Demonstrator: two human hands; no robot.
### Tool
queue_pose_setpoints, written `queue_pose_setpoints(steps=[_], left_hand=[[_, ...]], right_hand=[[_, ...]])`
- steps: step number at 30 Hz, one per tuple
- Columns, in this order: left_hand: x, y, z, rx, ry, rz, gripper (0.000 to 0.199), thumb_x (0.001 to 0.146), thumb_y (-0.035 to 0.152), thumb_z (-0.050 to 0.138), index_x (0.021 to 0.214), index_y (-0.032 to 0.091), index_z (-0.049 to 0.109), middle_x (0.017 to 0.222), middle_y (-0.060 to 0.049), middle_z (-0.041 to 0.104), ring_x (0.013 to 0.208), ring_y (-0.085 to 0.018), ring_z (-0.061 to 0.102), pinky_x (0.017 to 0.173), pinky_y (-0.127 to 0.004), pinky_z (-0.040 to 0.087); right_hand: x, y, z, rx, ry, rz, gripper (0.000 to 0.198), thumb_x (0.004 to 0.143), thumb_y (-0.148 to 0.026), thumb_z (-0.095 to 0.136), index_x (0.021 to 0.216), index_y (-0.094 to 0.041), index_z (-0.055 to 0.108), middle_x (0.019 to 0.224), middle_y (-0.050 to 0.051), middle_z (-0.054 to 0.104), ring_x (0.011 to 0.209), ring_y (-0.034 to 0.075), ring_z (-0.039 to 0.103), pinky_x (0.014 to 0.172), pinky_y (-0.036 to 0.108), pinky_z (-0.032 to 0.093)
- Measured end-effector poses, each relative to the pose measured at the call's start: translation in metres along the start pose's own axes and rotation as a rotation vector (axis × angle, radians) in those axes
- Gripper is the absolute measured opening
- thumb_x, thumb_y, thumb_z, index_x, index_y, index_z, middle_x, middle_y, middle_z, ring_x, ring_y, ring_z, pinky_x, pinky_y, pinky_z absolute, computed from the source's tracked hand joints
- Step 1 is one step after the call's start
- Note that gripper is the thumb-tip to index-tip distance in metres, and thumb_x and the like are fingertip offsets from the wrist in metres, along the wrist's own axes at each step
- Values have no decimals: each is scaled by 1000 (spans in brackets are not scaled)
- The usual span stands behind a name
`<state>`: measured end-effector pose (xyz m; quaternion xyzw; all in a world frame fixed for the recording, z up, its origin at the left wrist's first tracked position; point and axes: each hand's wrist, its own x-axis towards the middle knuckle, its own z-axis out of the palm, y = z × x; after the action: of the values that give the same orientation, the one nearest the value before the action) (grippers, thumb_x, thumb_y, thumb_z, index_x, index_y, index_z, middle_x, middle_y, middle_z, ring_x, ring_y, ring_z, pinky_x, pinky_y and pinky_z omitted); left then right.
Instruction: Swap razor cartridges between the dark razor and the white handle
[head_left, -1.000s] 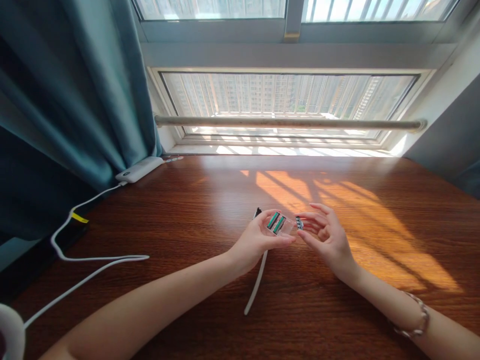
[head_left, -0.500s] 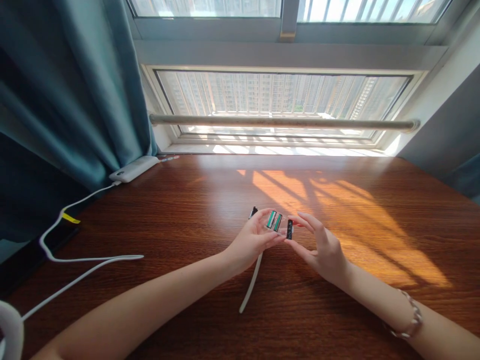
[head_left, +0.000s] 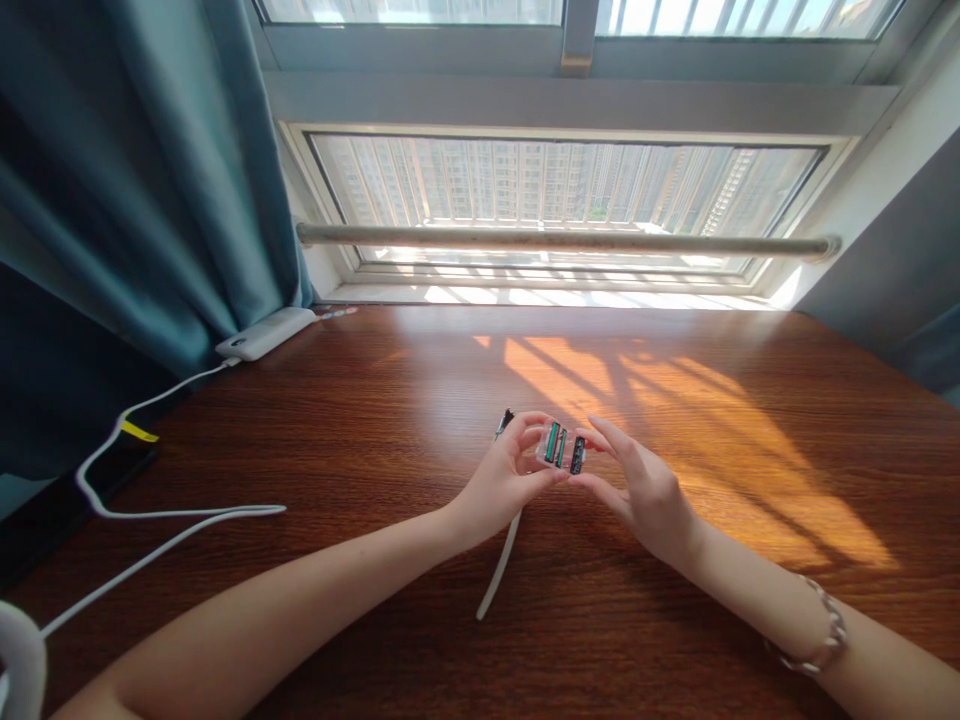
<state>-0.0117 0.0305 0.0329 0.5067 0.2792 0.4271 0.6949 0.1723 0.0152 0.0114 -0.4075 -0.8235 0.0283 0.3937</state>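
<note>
My left hand [head_left: 504,480] is closed round a small clear plastic case [head_left: 543,455], thumb below and fingers above. Inside sit two razor cartridges [head_left: 552,442] with green strips. Just to their right, my right hand [head_left: 646,492] pinches a black razor cartridge [head_left: 577,455] between thumb and fingertips, close against the case's right end. Whether this cartridge touches the case I cannot tell. Beneath my left hand a razor with a pale handle [head_left: 496,580] lies on the wooden table [head_left: 390,420]. Its dark upper end shows past my knuckles; the middle is hidden.
At the back left, a white power strip or adapter [head_left: 268,334] lies by the blue curtain [head_left: 150,160]. Its white cable [head_left: 187,518] loops over the table's left side, with a yellow tag [head_left: 139,431] on it. A window with a rail [head_left: 555,239] stands behind the table.
The clear case has tilted in my left hand, so its green strips look narrower and sit slightly further right. The black cartridge has turned a little in my right hand.
</note>
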Motion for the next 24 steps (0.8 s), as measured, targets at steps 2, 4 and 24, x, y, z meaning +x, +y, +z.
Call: queue_pose_setpoints(steps=[2, 4, 24], left_hand=[[-1, 1, 1, -8, -3, -8, 39, 69, 16, 66, 101, 21, 43, 103, -6, 58, 88, -19, 61, 81, -33, 45], [-2, 2, 2, -32, -14, -14, 38, 69, 16, 66, 99, 21, 43, 102, -5, 58, 88, -19, 61, 83, -34, 44], [0, 2, 3, -270, -13, -116, 47, 65, 12, 69, 100, 24, 41, 102, -4, 60, 89, -21, 63, 86, -37, 43]], right_hand=[[0, -1, 0, 9, -16, -13, 67, 80, -27, 56, 136, -22, 20, 113, 11, 58, 101, 23, 57, 86, 39, 48], [1, -1, 0, 25, -19, -17, 68, 80, -26, 56, 136, -22, 18, 115, 11, 57, 104, 23, 56, 88, 39, 47], [7, -9, -8, 153, 71, 44, 51, 76, -26, 61, 123, -24, 40, 120, 9, 54, 109, 24, 51, 91, 42, 43]])
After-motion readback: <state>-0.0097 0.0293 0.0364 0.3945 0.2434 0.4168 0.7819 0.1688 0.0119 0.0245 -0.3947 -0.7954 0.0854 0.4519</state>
